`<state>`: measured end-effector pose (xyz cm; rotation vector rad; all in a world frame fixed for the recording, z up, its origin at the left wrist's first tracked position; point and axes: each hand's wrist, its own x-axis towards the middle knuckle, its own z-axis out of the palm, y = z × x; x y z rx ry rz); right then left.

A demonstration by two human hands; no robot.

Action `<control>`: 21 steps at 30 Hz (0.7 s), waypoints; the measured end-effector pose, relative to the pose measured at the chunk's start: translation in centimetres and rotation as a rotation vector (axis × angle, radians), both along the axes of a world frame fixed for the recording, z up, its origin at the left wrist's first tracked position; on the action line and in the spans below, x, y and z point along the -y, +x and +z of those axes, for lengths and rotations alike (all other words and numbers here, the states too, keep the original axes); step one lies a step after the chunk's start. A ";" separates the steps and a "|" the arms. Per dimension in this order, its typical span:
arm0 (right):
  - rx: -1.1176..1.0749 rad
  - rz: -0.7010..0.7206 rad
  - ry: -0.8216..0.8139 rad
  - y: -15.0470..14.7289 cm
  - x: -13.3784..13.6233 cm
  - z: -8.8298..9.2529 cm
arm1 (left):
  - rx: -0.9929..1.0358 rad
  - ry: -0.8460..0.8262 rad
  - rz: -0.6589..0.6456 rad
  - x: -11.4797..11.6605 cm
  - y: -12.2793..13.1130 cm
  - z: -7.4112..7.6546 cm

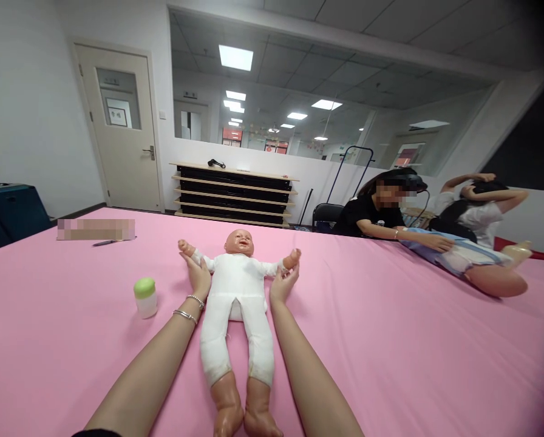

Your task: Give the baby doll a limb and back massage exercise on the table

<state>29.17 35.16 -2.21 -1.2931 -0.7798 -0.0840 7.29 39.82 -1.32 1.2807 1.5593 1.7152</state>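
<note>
A baby training doll (235,285) in a white cloth suit lies on its back on a pink sheet, with bare vinyl head and feet. My left hand (197,276) curls around the doll's arm near its wrist, and two silver bracelets sit on that wrist. On the doll's other side, my right hand (283,282) holds the other arm just below the doll's small hand. A small white jar with a green lid (145,297) stands left of my left hand, not touching it.
The pink-covered table (390,352) fills the foreground. A pen (108,243) and a blurred card (96,229) lie at its far left. At the right, a co-worker's hand (440,243) rests on another doll (463,258). Beyond stand a second person (475,212), a low shelf (233,191) and a door (119,127).
</note>
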 end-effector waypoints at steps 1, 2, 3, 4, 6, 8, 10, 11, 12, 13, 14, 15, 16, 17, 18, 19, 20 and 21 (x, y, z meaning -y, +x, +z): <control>0.088 0.043 -0.022 -0.4 -0.1 0.0 | -0.076 0.060 -0.047 -0.2 0.3 0.1; 0.175 0.086 -0.046 -0.7 -0.2 0.1 | -0.159 0.117 -0.102 -0.4 0.6 0.2; 0.261 0.131 -0.069 -0.9 -0.4 0.1 | -0.243 0.163 -0.153 -0.6 0.8 0.2; 0.350 0.178 -0.090 -1.1 -0.6 0.1 | -0.323 0.197 -0.193 -0.8 1.1 0.3; 0.526 0.251 -0.138 -1.3 -0.9 0.1 | -0.459 0.206 -0.226 -1.1 1.5 0.5; 0.670 0.275 -0.197 -1.4 -1.1 0.2 | -0.577 0.163 -0.237 -1.0 1.9 0.6; 0.743 0.274 -0.240 -1.5 -1.2 0.2 | -0.668 0.144 -0.263 -0.8 2.0 0.6; 0.734 0.277 -0.245 -1.5 -1.3 0.1 | -0.691 0.147 -0.281 -0.7 2.0 0.6; 0.683 0.284 -0.233 -1.5 -1.4 -0.1 | -0.690 0.158 -0.297 -0.7 1.9 0.5; 0.589 0.292 -0.206 -1.4 -1.4 -0.3 | -0.657 0.176 -0.310 -0.7 1.8 0.3; 0.457 0.292 -0.169 -1.1 -1.5 -0.5 | -0.589 0.196 -0.316 -0.8 1.6 0.2; 0.297 0.273 -0.128 -0.8 -1.6 -0.8 | -0.488 0.209 -0.313 -1.0 1.3 0.0; 0.129 0.231 -0.090 -0.2 -1.6 -1.0 | -0.358 0.204 -0.293 -1.2 0.9 -0.3; -0.024 0.175 -0.062 0.4 -1.7 -1.2 | -0.209 0.171 -0.252 -1.4 0.5 -0.5; -0.148 0.116 -0.047 1.1 -1.7 -1.4 | -0.057 0.101 -0.187 -1.5 0.1 -0.7; -0.238 0.064 -0.042 1.7 -1.7 -1.5 | 0.080 0.002 -0.109 -1.7 -0.3 -0.9; -0.293 0.026 -0.042 2.3 -1.7 -1.6 | 0.176 -0.094 -0.033 -1.8 -0.7 -1.1; -0.315 0.002 -0.042 2.7 -1.7 -1.6 | 0.219 -0.159 0.025 -1.8 -0.9 -1.2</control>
